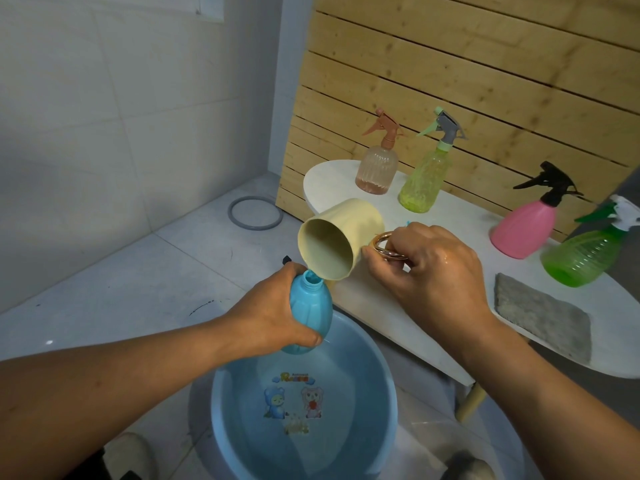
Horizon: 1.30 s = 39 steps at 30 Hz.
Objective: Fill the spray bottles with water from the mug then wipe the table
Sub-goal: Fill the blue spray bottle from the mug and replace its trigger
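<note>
My left hand (270,317) grips an uncapped blue spray bottle (310,304), tilted, above a blue basin (377,368) of water. My right hand (429,271) holds a cream mug (349,230) by its golden ring handle (384,245). The mug is tipped on its side with its lip at the bottle's open neck. On the white table (446,216) stand a peach spray bottle (377,168), a yellow-green one (426,181), a pink one with a black trigger (526,226) and a green one (581,258). A grey cloth (540,317) lies near the table's front edge.
The basin sits on the tiled floor below the table's front edge. A grey ring (255,213) lies on the floor near the white wall. A wooden slat wall (485,64) backs the table. A wooden table leg (471,401) stands right of the basin.
</note>
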Each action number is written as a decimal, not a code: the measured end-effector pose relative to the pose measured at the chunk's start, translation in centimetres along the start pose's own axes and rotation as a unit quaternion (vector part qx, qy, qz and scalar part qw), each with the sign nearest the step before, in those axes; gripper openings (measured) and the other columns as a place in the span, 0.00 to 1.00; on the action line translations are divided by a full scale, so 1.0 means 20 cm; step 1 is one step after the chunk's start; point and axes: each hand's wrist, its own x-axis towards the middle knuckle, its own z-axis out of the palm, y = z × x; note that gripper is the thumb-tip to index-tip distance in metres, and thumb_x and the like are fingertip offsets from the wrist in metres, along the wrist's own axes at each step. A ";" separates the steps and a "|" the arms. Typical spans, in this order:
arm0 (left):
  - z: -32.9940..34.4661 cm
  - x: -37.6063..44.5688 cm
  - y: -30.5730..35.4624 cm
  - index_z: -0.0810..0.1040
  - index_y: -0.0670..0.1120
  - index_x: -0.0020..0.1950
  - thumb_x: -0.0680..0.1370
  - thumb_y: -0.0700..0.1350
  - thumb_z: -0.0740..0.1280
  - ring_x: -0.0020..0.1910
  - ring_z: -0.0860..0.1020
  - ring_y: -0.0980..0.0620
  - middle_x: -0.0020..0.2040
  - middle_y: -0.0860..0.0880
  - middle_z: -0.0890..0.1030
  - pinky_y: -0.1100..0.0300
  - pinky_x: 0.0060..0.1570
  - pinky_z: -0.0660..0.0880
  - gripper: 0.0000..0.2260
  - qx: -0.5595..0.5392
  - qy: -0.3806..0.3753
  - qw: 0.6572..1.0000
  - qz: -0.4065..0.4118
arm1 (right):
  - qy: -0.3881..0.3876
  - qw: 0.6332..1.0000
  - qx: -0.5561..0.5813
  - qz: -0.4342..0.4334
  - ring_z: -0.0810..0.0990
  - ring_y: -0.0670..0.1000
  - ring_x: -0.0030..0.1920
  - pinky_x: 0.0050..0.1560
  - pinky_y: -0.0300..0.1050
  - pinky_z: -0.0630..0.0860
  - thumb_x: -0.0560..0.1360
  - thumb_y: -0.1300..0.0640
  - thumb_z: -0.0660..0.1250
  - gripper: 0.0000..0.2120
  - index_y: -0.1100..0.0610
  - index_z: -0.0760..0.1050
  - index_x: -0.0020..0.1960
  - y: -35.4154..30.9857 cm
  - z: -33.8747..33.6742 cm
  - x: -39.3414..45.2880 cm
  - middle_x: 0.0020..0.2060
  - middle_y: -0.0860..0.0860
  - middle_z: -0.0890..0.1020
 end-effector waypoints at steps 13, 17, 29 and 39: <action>0.00 0.00 0.00 0.64 0.62 0.66 0.63 0.51 0.85 0.53 0.79 0.59 0.55 0.61 0.76 0.65 0.43 0.79 0.40 -0.008 0.007 1.000 0.001 | 0.025 0.999 -0.014 -0.023 0.65 0.50 0.33 0.33 0.42 0.59 0.78 0.44 0.66 0.18 0.47 0.60 0.37 0.00 0.01 -0.01 0.31 0.45 0.66; 0.00 0.00 0.00 0.64 0.62 0.66 0.63 0.51 0.85 0.53 0.79 0.58 0.56 0.61 0.76 0.64 0.43 0.80 0.40 -0.005 0.007 1.000 0.002 | 0.026 0.999 -0.016 -0.029 0.67 0.51 0.33 0.33 0.42 0.59 0.78 0.44 0.66 0.17 0.46 0.61 0.37 0.00 0.01 -0.01 0.31 0.45 0.68; 0.00 -0.01 0.00 0.64 0.62 0.65 0.64 0.50 0.85 0.52 0.79 0.59 0.55 0.61 0.76 0.68 0.39 0.77 0.38 -0.009 0.009 1.000 0.008 | 0.057 0.994 -0.060 -0.073 0.65 0.49 0.36 0.34 0.41 0.59 0.79 0.46 0.69 0.16 0.53 0.74 0.36 0.02 0.02 -0.02 0.33 0.50 0.77; 0.00 -0.01 0.00 0.65 0.63 0.65 0.63 0.51 0.85 0.52 0.79 0.59 0.55 0.61 0.77 0.66 0.40 0.78 0.39 -0.013 0.017 1.000 0.008 | 0.070 0.989 -0.081 -0.104 0.69 0.53 0.35 0.34 0.42 0.58 0.80 0.45 0.68 0.17 0.53 0.74 0.36 0.01 0.01 -0.01 0.33 0.50 0.76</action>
